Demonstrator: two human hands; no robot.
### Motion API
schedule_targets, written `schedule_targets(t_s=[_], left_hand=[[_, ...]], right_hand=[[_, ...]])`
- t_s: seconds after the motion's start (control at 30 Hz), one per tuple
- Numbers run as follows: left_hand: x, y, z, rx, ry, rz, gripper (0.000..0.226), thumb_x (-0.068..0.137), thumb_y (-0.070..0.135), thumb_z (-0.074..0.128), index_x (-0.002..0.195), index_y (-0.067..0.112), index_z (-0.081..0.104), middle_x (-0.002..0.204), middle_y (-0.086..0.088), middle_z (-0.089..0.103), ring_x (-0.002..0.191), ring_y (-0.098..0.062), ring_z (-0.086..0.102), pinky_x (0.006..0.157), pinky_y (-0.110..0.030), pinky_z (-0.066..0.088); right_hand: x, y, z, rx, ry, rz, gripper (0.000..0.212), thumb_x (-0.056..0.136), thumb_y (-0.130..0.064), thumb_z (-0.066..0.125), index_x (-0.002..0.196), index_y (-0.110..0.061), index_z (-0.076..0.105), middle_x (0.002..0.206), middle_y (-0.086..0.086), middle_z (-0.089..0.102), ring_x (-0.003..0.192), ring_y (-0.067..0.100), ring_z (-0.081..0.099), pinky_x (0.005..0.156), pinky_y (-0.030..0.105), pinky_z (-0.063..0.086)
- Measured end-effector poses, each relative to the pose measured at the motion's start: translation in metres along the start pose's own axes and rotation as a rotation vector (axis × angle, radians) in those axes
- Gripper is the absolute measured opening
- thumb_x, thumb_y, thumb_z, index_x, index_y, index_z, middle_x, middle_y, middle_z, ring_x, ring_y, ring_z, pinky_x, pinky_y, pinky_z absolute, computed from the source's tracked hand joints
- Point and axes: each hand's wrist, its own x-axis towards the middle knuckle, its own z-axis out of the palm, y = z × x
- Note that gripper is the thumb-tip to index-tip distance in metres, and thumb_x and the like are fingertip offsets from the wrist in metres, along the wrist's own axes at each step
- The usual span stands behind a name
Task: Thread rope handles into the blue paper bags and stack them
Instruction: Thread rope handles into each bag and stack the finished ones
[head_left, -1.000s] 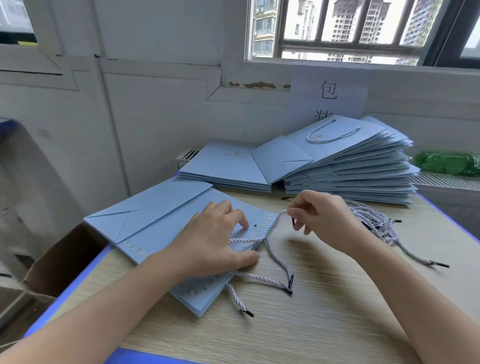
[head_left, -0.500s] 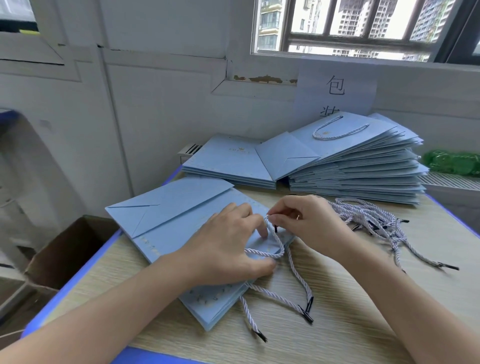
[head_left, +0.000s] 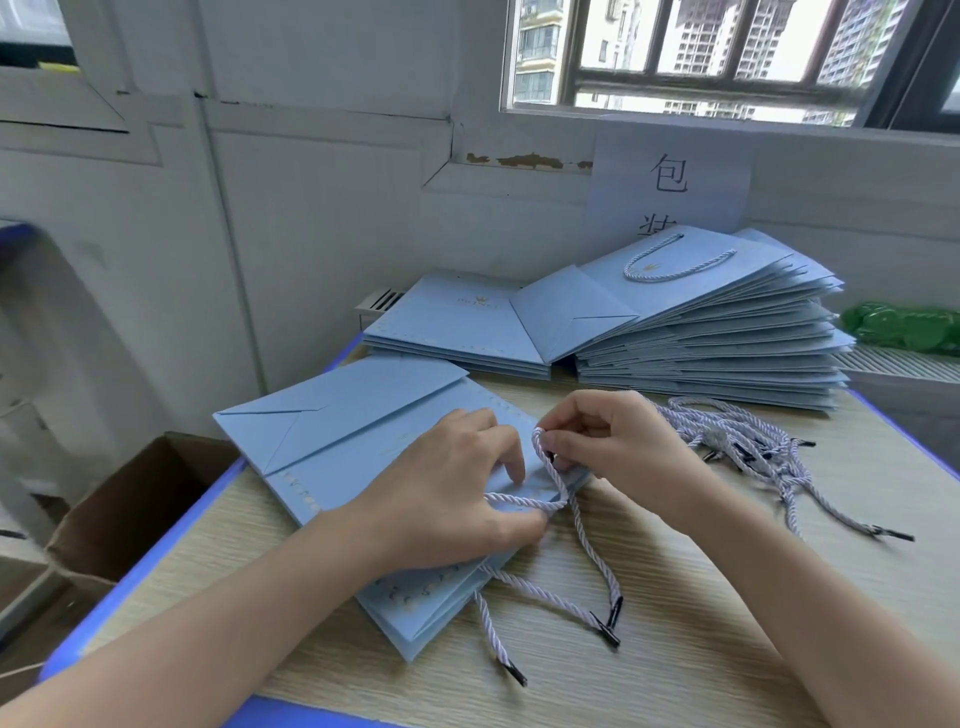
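A flat blue paper bag (head_left: 343, 441) lies on top of a small pile at the table's front left. My left hand (head_left: 447, 493) lies on it, thumb holding a stretch of white twisted rope (head_left: 519, 501) against the bag's edge. My right hand (head_left: 613, 447) pinches the same rope at the bag's top right corner. Two more rope ends with black tips (head_left: 608, 623) trail off the bag onto the table. A tall stack of bags with handles (head_left: 717, 332) stands at the back right. A loose bundle of ropes (head_left: 748, 447) lies right of my right hand.
A lower pile of blue bags (head_left: 452, 322) sits at the back centre against the wall. An open cardboard box (head_left: 130, 509) stands on the floor left of the table. A green object (head_left: 904, 327) rests on the sill at far right. The table (head_left: 701, 623) has a wood-grain top.
My right hand has brought the rope end leftward from above the table to the bag's top right corner. My left hand has stayed on the bag.
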Motion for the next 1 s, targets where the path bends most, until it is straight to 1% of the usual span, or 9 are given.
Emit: schedule_targets(t_s=[0.17,0.27,0.37,0.47,0.53,0.67,0.77,0.9,1.0], left_hand=[[0.000,0.000,0.000,-0.002,0.001,0.000,0.022,0.077,0.041,0.068,0.085,0.028,0.053,0.090,0.010,0.047,0.088,-0.004,0.039,0.075,-0.012,0.032],[0.000,0.000,0.000,-0.048,0.018,-0.023,0.024,0.070,0.050,0.063,0.081,0.030,0.056,0.088,0.009,0.052,0.087,-0.005,0.046,0.075,-0.014,0.035],[0.000,-0.001,-0.001,-0.129,0.085,-0.049,0.022,0.069,0.043,0.067,0.073,0.022,0.066,0.082,0.007,0.060,0.082,-0.006,0.054,0.073,-0.017,0.039],[0.001,-0.002,-0.002,-0.192,0.116,-0.052,0.017,0.075,0.030,0.074,0.065,0.017,0.070,0.072,0.005,0.063,0.074,-0.008,0.057,0.066,-0.017,0.041],[0.002,-0.004,-0.003,-0.226,0.134,-0.060,0.025,0.073,0.036,0.070,0.058,0.016,0.068,0.064,0.003,0.061,0.063,-0.009,0.055,0.062,-0.023,0.043],[0.007,-0.010,-0.008,-0.299,0.198,-0.147,0.039,0.070,0.041,0.060,0.053,0.005,0.056,0.056,-0.009,0.049,0.049,-0.007,0.036,0.054,-0.028,0.032],[0.009,-0.011,-0.013,-0.416,0.230,-0.221,0.043,0.068,0.042,0.060,0.056,0.000,0.058,0.055,-0.009,0.038,0.052,-0.010,0.031,0.053,-0.027,0.026],[0.009,-0.012,-0.012,-0.460,0.247,-0.231,0.036,0.067,0.041,0.064,0.055,0.008,0.064,0.054,-0.002,0.044,0.051,-0.008,0.035,0.053,-0.024,0.030],[0.009,-0.012,-0.010,-0.446,0.225,-0.223,0.033,0.075,0.036,0.072,0.052,0.013,0.064,0.056,-0.007,0.052,0.053,-0.006,0.040,0.054,-0.019,0.033]], right_hand=[[0.001,0.002,0.000,-0.061,-0.009,-0.001,0.021,0.082,0.000,0.066,0.072,-0.017,0.065,0.061,-0.004,0.065,0.057,0.006,0.062,0.054,0.013,0.043],[0.002,0.001,-0.001,-0.287,-0.001,-0.090,0.014,0.081,-0.006,0.068,0.075,-0.018,0.067,0.065,-0.012,0.061,0.057,-0.001,0.054,0.059,0.007,0.040],[0.002,0.000,-0.001,-0.451,-0.006,-0.173,0.002,0.081,-0.015,0.072,0.081,-0.017,0.073,0.079,-0.006,0.057,0.065,0.002,0.048,0.063,0.009,0.035],[0.001,0.000,-0.004,-0.475,-0.082,-0.170,0.009,0.085,-0.023,0.068,0.086,-0.018,0.076,0.087,-0.005,0.057,0.073,0.003,0.049,0.065,0.011,0.034],[0.000,0.000,-0.009,-0.462,-0.147,-0.142,0.020,0.090,-0.027,0.059,0.089,-0.016,0.076,0.092,-0.011,0.057,0.083,0.003,0.048,0.070,0.015,0.033],[-0.003,-0.004,-0.015,-0.336,0.121,-0.218,0.016,0.091,-0.017,0.058,0.093,-0.018,0.073,0.097,-0.012,0.056,0.085,-0.003,0.051,0.071,0.006,0.034],[-0.005,-0.006,-0.016,-0.276,0.333,-0.259,0.008,0.083,-0.012,0.066,0.085,-0.019,0.070,0.086,-0.006,0.055,0.074,0.005,0.051,0.065,0.011,0.037],[-0.006,0.000,-0.003,-0.515,0.242,-0.266,0.007,0.079,-0.024,0.072,0.082,-0.018,0.072,0.080,-0.007,0.045,0.069,0.004,0.043,0.061,0.012,0.033],[-0.003,0.005,0.007,-0.614,0.223,-0.291,0.006,0.081,-0.016,0.069,0.079,-0.010,0.069,0.081,0.001,0.048,0.076,0.018,0.048,0.066,0.032,0.044]])
